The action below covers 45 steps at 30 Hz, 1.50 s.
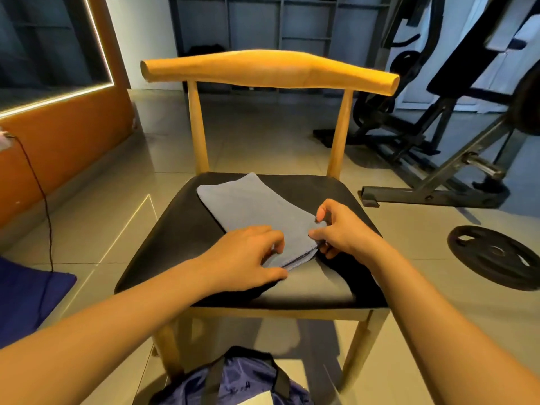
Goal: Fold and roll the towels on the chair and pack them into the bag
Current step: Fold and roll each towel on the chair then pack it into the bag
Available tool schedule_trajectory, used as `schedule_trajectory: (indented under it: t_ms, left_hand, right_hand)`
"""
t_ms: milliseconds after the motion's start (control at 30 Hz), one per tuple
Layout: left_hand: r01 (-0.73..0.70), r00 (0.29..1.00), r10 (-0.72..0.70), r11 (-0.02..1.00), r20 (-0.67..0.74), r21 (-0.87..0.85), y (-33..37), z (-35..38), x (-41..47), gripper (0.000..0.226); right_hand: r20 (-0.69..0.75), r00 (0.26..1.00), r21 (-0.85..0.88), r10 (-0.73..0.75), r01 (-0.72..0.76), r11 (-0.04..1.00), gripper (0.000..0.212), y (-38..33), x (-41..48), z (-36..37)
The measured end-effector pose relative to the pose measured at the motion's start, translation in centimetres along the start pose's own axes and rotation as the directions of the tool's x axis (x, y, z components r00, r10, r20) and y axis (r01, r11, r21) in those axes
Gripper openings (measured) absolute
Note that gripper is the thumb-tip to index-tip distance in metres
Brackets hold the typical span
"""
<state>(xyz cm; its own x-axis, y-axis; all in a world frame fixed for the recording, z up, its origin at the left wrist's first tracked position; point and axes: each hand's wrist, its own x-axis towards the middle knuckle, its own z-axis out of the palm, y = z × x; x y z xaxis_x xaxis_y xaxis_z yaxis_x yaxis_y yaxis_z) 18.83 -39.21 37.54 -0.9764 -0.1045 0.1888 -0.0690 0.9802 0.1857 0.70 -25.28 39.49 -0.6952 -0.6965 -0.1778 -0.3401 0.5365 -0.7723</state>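
Wooden chair [268, 70], curved top rail, black padded seat, front edge toward the person. Purple nylon bag [233, 381] with black straps sits on the tiled floor just in front of the chair's front legs, partly out of frame. Black round weight plate [493, 255] lies flat on the floor right of the seat.

Grey-blue terry towel [254, 206] is folded into a long strip and lies diagonally on the seat, near end at front centre.

Both forearms are extended, palms down. Left hand [245, 255]: fingers curled over the strip's near end, thumb at its front edge, gripping the layers. Right hand [342, 229]: thumb on top of the near right corner, lower fingers beneath, pinching it; index finger bent and raised.
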Motion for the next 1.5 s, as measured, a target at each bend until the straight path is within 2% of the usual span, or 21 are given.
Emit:
schedule_trajectory:
  t_ms: [133,333,433,500,600,700,833,900,1000,1067,1167,1233,1333,1500]
  left_hand:
    - [-0.061,0.991,0.073,0.992,-0.112,0.11,0.2,0.3,-1.3,0.017]
    - [-0.119,0.959,0.181,0.956,-0.219,0.266,-0.5,-1.8,-3.6,0.017]
    - [-0.129,0.964,0.2,0.929,-0.177,0.346,-1.3,-2.5,-5.4,0.019]
    - [-0.122,0.974,0.18,0.927,-0.137,0.354,-1.7,-2.5,-6.8,0.021]
    - [-0.076,0.985,0.127,0.93,-0.12,0.359,-2.0,-1.8,-8.5,0.02]
    - [0.018,0.983,0.045,0.941,-0.176,0.339,-2.2,-1.0,-9.6,0.027]
    - [0.168,0.944,-0.078,0.95,-0.321,0.263,-2.4,-1.1,-10.3,0.03]
    - [0.134,0.962,-0.05,0.942,-0.268,0.308,-2.6,-0.8,-10.7,0.029]
    - [0.037,0.989,0.017,0.929,-0.144,0.368,-2.8,-0.2,-11.5,0.028]
    - [0.039,0.988,0.022,0.921,-0.153,0.387,-3.0,0.1,-11.8,0.033]
    - [0.044,0.985,0.027,0.917,-0.171,0.396,-3.4,0.4,-11.8,0.035]
    - [0.036,0.985,0.031,0.925,-0.169,0.378,-3.5,0.5,-11.8,0.033]
    - [0.022,0.984,0.045,0.931,-0.173,0.364,-3.5,0.4,-11.8,0.031]
    - [-0.017,0.986,0.087,0.898,-0.141,0.44,-3.8,0.3,-11.3,0.035]
  right_hand:
    - [0.0,1.0,-0.01,-0.016,0.016,1.0,0.005,0.3,-0.7,0.0]
    - [0.171,0.985,0.204,-0.002,-0.033,0.978,0.005,-0.1,-2.0,-0.5]
    - [0.272,0.962,0.21,-0.037,-0.021,0.977,0.008,-0.1,-2.6,-0.1]
    - [0.317,0.948,0.164,-0.04,-0.013,0.986,0.011,-0.1,-3.0,0.3]
    - [0.309,0.949,0.071,-0.061,0.041,0.997,0.013,0.0,-3.5,0.7]
    - [0.274,0.957,0.08,-0.1,0.081,0.994,0.013,0.0,-3.9,1.0]
    - [0.196,0.962,0.117,-0.192,0.171,0.978,0.012,-0.2,-4.3,1.6]
    - [0.164,0.944,0.058,-0.287,0.281,0.958,0.011,-0.3,-4.6,2.1]
    - [0.16,0.876,-0.156,-0.456,0.478,0.864,0.009,-0.3,-5.3,2.8]
    - [0.199,0.824,-0.249,-0.53,0.566,0.786,0.001,-0.4,-6.0,3.5]
    - [0.301,0.715,-0.471,-0.631,0.687,0.554,0.02,-0.2,-6.7,5.0]
    - [0.321,0.663,-0.562,-0.676,0.708,0.427,0.026,0.2,-6.8,5.8]
    - [0.301,0.623,-0.618,-0.722,0.704,0.35,0.024,0.8,-6.7,6.3]
    - [0.297,0.604,-0.642,-0.74,0.7,0.314,0.023,1.6,-6.6,6.3]
